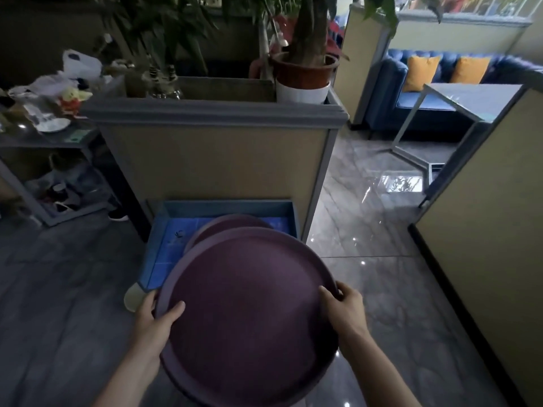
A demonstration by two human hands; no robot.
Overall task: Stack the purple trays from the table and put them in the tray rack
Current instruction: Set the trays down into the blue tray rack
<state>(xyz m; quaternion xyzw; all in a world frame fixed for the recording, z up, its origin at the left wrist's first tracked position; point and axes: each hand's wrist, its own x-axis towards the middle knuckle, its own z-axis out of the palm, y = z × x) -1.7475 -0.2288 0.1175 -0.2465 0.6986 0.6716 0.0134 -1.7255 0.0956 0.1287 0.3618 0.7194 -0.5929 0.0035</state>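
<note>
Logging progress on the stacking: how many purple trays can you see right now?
2. One purple tray is held by the left hand and right hand; another lies in the blue rack behind. More may be stacked beneath.

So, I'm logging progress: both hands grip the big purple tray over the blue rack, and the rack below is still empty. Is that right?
Not quite. The head view shows the left hand and right hand gripping the purple tray, but the blue rack is not empty: another purple tray already lies in it.
</note>
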